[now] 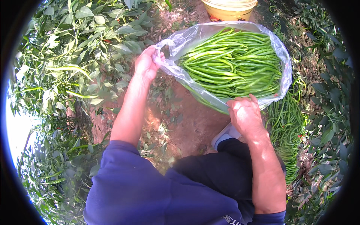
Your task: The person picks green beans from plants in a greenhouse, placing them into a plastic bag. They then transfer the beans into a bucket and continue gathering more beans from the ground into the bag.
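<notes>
A clear plastic bag [194, 35] lies open in front of me, filled with long green chili peppers [233, 63] laid mostly side by side. At the bag's left end, my left hand [146, 63] grips its gathered handle, palm partly turned up. My right hand [244, 112] pinches the near rim at the lower right, knuckles up. Some of its fingertips are hidden behind the plastic.
Beyond the bag stands a yellow plastic bucket [229, 9]. A long heap of green chili peppers [287, 123] lies on the ground at my right. Leafy pepper plants [76, 42] line the left side, and more plants [332, 121] grow at the right. Bare soil [191, 126] shows between them.
</notes>
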The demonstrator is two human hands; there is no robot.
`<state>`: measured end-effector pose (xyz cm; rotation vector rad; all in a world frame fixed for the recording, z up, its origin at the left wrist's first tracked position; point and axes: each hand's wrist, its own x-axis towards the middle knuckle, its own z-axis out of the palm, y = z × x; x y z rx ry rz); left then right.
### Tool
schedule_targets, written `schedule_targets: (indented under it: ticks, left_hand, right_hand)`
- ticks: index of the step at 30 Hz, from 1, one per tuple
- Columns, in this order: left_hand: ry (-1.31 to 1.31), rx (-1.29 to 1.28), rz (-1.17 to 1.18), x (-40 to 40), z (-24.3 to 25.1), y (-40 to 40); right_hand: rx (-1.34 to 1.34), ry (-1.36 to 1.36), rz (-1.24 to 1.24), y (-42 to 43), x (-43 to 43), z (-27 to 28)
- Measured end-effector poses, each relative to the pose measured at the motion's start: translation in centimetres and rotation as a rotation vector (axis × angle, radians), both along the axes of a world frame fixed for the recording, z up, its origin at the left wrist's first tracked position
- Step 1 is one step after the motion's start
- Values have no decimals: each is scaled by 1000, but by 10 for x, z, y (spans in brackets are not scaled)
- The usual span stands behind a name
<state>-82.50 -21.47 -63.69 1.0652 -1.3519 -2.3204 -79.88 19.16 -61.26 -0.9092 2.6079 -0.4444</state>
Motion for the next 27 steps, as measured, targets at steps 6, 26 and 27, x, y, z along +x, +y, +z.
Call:
schedule_targets:
  ticks: [6,26,27]
  left_hand:
    - [-35,-1506,28,33,53,74]
    - [-176,-1536,-151,-38,59,42]
    - [-138,-1837,-71,-32,63,57]
  right_hand:
    - [-30,35,-42,-4,2,3]
    - [18,-28,-31,5,-4,9]
    - [7,-21,-31,5,-4,8]
